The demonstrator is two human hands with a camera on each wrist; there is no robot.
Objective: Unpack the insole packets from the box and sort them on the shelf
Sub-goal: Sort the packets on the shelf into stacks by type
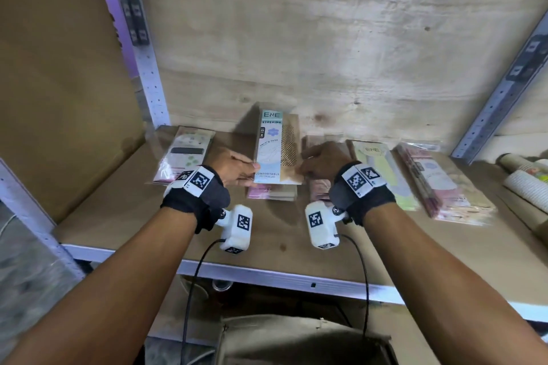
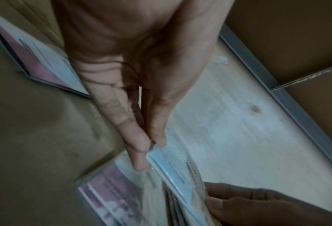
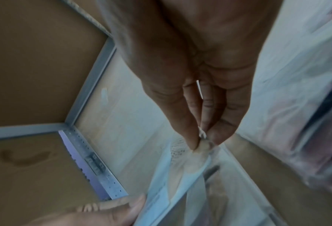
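A light-blue packet (image 1: 271, 148) printed ENE STOCKING is held tilted up over the middle of the brown shelf (image 1: 124, 210). My left hand (image 1: 250, 167) pinches its left edge and my right hand (image 1: 302, 167) pinches its right edge. Under it lies a small stack of pink packets (image 1: 271, 193). In the left wrist view my left hand (image 2: 153, 146) grips the blue packet (image 2: 172, 172) edge-on, above the pink stack (image 2: 110, 192). In the right wrist view my right hand (image 3: 201, 142) pinches the blue packet (image 3: 167, 177) at its rim.
More packets lie in a row on the shelf: a green-dotted one (image 1: 184, 154) at left, a yellow-green one (image 1: 382, 169) and a thick pink stack (image 1: 441, 184) at right. Rolled items (image 1: 525, 184) sit far right. A metal upright (image 1: 145, 68) and a plywood back wall (image 1: 326, 38) bound the bay. A cardboard box (image 1: 296, 341) stands below.
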